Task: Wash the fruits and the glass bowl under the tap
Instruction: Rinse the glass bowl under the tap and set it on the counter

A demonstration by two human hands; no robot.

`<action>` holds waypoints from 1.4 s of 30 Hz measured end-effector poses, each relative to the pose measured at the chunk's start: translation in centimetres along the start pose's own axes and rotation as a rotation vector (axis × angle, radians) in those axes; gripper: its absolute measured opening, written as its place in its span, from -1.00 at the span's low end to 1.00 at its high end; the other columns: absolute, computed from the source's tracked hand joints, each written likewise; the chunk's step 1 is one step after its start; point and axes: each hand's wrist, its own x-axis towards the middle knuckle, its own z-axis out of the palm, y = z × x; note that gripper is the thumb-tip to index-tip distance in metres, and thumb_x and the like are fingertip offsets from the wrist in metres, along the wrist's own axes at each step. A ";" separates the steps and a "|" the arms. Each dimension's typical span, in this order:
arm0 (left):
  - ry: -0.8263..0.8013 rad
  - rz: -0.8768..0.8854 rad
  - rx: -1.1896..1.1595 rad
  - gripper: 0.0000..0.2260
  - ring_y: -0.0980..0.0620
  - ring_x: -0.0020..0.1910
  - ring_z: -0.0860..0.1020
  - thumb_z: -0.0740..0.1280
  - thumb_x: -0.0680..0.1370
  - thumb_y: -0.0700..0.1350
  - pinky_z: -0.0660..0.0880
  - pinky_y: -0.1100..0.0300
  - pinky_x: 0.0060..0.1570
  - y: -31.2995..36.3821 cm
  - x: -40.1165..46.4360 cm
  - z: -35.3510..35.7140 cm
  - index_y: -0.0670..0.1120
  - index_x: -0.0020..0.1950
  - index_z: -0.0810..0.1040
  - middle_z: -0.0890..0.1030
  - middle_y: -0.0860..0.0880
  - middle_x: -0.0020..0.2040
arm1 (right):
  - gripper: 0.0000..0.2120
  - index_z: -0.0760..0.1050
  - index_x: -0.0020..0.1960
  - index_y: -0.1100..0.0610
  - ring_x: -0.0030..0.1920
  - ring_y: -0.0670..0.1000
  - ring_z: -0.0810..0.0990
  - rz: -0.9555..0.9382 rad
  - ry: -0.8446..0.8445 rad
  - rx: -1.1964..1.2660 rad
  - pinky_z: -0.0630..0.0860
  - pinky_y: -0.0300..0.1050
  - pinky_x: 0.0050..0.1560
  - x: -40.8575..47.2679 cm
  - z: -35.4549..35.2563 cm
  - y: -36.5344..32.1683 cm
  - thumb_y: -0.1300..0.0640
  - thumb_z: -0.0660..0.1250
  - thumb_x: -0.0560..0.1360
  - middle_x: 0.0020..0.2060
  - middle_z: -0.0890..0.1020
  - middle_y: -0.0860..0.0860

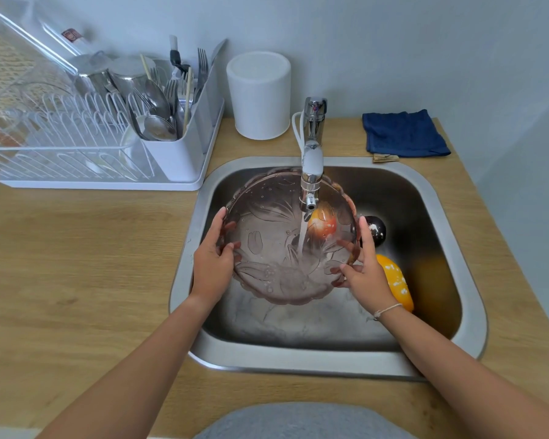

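Both grips clamp the glass bowl (pixel 286 239) by opposite rims, left hand (pixel 213 264) and right hand (pixel 366 274), tilted under the tap (pixel 311 172) over the sink (pixel 330 356). Turning it slowly should let water sweep everything.

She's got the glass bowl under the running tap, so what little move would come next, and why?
Probably turn the glass bowl a little between the left hand and right hand: the water stream falls on one spot near its middle, and bubbles cling lower down.
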 end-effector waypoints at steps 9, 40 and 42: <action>-0.015 -0.009 -0.003 -0.39 0.39 0.13 0.50 0.15 0.53 -0.46 0.50 0.39 0.06 -0.1 0.0 -0.1 0.05 0.47 0.28 0.49 0.16 0.22 | -0.11 0.02 0.19 -0.55 0.29 0.22 0.47 0.004 -0.010 0.015 0.63 -0.21 -0.17 0.0 0.1 0.0 0.48 0.16 0.50 0.43 0.32 0.06; 0.049 0.179 0.221 -0.38 0.00 0.17 0.58 0.18 0.49 -0.40 0.47 -0.08 0.24 2.1 0.6 -3.6 0.25 0.34 0.40 0.57 0.18 0.20 | -0.21 0.07 0.46 -0.15 -0.16 0.06 0.55 0.428 -0.206 0.130 0.63 -0.06 -0.29 0.7 2.0 -0.2 0.49 0.21 0.45 -0.13 0.55 0.09; 0.066 0.195 0.223 -0.35 -0.05 0.16 0.58 0.19 0.51 -0.40 0.47 -0.07 0.25 2.1 0.5 -4.0 0.34 0.30 0.39 0.58 0.13 0.21 | -0.19 0.07 0.46 -0.17 -0.14 0.05 0.56 0.412 -0.213 0.118 0.62 -0.01 -0.23 0.9 2.4 -0.4 0.49 0.22 0.45 -0.14 0.56 0.06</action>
